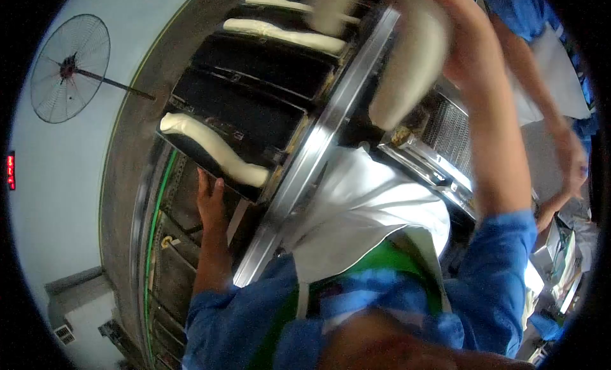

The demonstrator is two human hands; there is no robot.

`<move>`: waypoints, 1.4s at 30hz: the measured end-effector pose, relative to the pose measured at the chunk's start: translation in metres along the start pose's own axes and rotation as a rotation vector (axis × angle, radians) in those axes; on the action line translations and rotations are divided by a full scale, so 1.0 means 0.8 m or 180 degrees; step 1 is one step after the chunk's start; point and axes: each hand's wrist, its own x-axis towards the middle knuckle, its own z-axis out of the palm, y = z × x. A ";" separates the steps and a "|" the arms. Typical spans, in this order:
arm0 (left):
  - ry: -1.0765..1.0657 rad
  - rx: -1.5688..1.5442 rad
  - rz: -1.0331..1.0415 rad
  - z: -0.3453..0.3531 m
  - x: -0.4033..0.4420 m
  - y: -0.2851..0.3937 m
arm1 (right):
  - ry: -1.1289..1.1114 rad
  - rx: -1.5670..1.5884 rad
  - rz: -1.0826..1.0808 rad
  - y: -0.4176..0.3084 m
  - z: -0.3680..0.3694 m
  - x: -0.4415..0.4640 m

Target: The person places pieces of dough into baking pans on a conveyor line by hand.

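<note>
A long black baking pan with several compartments (pixel 254 115) lies slantwise in front of me. A pale roll of dough (pixel 213 147) rests in its nearest compartment. Farther up, a second dough roll (pixel 283 36) lies in another compartment. My left hand (pixel 211 201) is at the pan's near end, fingers stretched out and apart against its edge. At the top, smeared by motion, my right hand (pixel 461 32) grips a thick dough roll (pixel 414 61) that hangs down over the metal rail. Another blurred pale dough shape (pixel 331 10) shows beside it; whether it is the same piece I cannot tell.
A shiny metal rail (pixel 318 137) runs along the pan. Beyond it on the right is a machine with a mesh belt (pixel 449 137). A co-worker's hand (pixel 569 156) is at far right. Left stand a conveyor with a green edge (pixel 153 242) and a wall fan (pixel 70 67).
</note>
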 end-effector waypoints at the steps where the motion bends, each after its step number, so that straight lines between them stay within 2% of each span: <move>1: -0.0066 -0.0136 0.0023 0.000 0.001 -0.004 | -0.0187 -0.0331 -0.0002 -0.005 0.048 0.017; 2: -0.0130 -0.0270 0.0045 0.000 0.001 -0.005 | -0.0373 -0.0661 -0.0023 -0.009 0.097 0.033; 3: -0.0107 -0.0269 0.0038 0.005 -0.004 0.001 | -0.0381 -0.1196 0.0015 0.016 0.109 0.063; 5: -0.0061 -0.0509 -0.0009 0.011 -0.014 0.024 | -0.0770 -0.2351 -0.0542 0.108 0.121 0.111; 6: -0.0039 -0.0507 -0.0009 0.006 -0.010 0.023 | -0.0659 -0.2935 -0.0534 0.131 0.122 0.105; 7: -0.0005 -0.0158 0.0067 0.003 -0.006 0.018 | -0.0538 -0.3524 -0.0519 0.139 0.122 0.093; 8: 0.0027 0.0191 0.0137 0.003 -0.002 0.013 | -0.0814 -0.3878 -0.0330 0.140 0.121 0.081; 11: 0.0040 -0.0228 0.0133 0.004 0.004 -0.006 | -0.1310 -0.3933 0.0170 0.163 0.117 0.061; 15: 0.0055 -0.0124 -0.0110 0.007 -0.002 0.012 | -0.1191 -0.3967 0.0250 0.210 0.129 0.063; 17: 0.0127 0.0097 -0.0062 0.011 -0.006 0.023 | -0.1226 -0.4167 0.0600 0.235 0.138 0.078; 19: 0.0143 0.0030 -0.0039 0.012 -0.007 0.019 | -0.1184 -0.4040 0.0759 0.264 0.140 0.086; 21: 0.0162 -0.0040 -0.0023 0.011 -0.006 0.014 | -0.0902 -0.3473 0.0896 0.281 0.141 0.097; 22: 0.0159 -0.0085 0.0007 0.011 -0.004 0.010 | -0.0904 -0.3473 0.0892 0.288 0.136 0.103; 24: 0.0160 -0.0126 0.0035 0.012 -0.005 0.010 | -0.1446 -0.3722 0.0757 0.273 0.130 0.108; 25: 0.0135 -0.0111 0.0007 0.011 -0.006 0.014 | -0.1430 -0.3703 0.0765 0.266 0.125 0.108; 27: 0.0110 -0.0104 -0.0014 0.008 -0.002 0.014 | -0.1864 -0.3878 0.0569 0.224 0.119 0.097; 30: -0.0004 -0.0336 0.0138 0.005 0.005 -0.004 | -0.1710 -0.3777 0.0501 0.186 0.115 0.090; 32: -0.0049 -0.0120 0.0099 -0.001 0.005 -0.008 | -0.1654 -0.3835 0.0618 0.185 0.118 0.089; 35: -0.0012 -0.0324 0.0023 0.006 -0.001 0.008 | -0.1515 -0.4124 0.0521 0.230 0.119 0.084; 37: -0.0016 -0.0357 0.0058 0.007 -0.001 0.001 | -0.1461 -0.3975 0.0572 0.247 0.124 0.084; 39: -0.0033 -0.0398 0.0081 0.007 0.000 -0.007 | -0.1650 -0.3804 -0.0115 0.258 0.129 0.087; 40: -0.0040 -0.0333 0.0118 0.005 0.001 -0.010 | -0.1624 -0.3709 0.0285 0.260 0.128 0.085; 42: -0.0084 -0.0267 0.0193 0.004 0.002 -0.010 | -0.1758 -0.3934 0.0396 0.255 0.126 0.090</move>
